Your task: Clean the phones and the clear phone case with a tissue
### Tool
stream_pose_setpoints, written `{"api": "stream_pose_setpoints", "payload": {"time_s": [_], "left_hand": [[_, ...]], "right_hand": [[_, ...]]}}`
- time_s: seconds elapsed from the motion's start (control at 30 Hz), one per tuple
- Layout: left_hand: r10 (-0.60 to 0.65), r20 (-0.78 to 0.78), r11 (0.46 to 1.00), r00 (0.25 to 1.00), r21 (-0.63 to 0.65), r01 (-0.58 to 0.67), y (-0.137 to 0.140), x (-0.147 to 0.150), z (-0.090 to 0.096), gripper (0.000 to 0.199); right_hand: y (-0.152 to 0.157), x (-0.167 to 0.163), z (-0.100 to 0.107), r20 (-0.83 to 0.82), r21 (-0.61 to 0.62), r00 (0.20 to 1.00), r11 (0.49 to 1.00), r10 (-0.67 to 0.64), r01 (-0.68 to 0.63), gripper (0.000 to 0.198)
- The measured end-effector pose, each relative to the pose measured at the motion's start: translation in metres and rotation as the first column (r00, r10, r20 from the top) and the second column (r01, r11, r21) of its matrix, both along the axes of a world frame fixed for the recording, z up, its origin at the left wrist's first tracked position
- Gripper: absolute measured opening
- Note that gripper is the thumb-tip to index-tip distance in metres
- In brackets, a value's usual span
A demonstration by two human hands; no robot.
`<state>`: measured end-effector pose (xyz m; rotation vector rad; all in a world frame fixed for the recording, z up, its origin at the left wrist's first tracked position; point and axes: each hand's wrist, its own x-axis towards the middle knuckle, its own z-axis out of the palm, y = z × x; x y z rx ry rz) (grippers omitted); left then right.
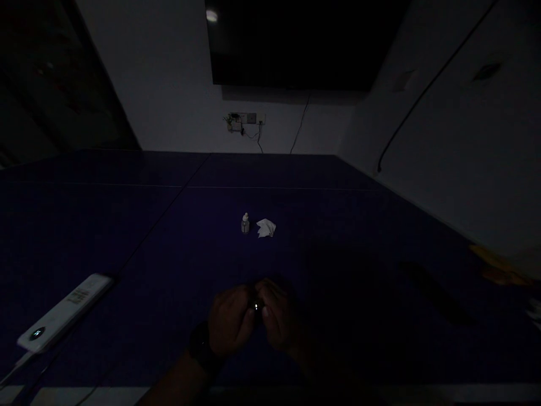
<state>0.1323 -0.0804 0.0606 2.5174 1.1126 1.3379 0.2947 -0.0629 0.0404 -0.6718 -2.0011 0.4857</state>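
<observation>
Both hands meet low in the middle of the dim head view, over a dark blue table [160, 270]. My left hand [230, 318], with a dark watch [203, 345] on its wrist, is closed with its thumb against a small shiny round thing [256, 305]. On the other side of it, my right hand [276, 313] is closed too, its thumb and fingers against the same thing. Its kind is too dark to make out. Beyond the hands stand a small clear bottle with a white top [245, 224] and, just right of it, a crumpled white tissue [266, 228].
A white power bank [65, 313] with a cable lies at the left front. At the right are a long dark object [435, 290] and something yellow-orange [501, 265] by the wall. A large dark screen [304, 45] hangs above wall sockets [251, 118] and loose cables.
</observation>
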Motion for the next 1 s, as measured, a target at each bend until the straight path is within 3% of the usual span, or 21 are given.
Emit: {"api": "stream_pose_setpoints", "payload": {"time_s": [0.27, 0.53, 1.0], "left_hand": [[-0.182, 0.023, 0.938, 0.983, -0.295, 0.181, -0.006, -0.007, 0.023, 0.036], [-0.194, 0.261, 0.814, 0.946, -0.495, 0.304, -0.012, -0.011, 0.026, 0.041], [-0.169, 0.393, 0.685, 0.904, -0.613, 0.394, -0.016, -0.019, 0.026, 0.035]], "right_hand": [[-0.015, 0.018, 0.006, -0.018, -0.246, 0.995, 0.964, 0.097, -0.099, 0.030], [-0.012, 0.013, 0.013, -0.106, -0.298, 0.986, 0.942, 0.126, -0.153, 0.044], [-0.005, 0.011, 0.030, -0.042, -0.405, 0.977, 0.890, 0.211, -0.210, 0.048]]}}
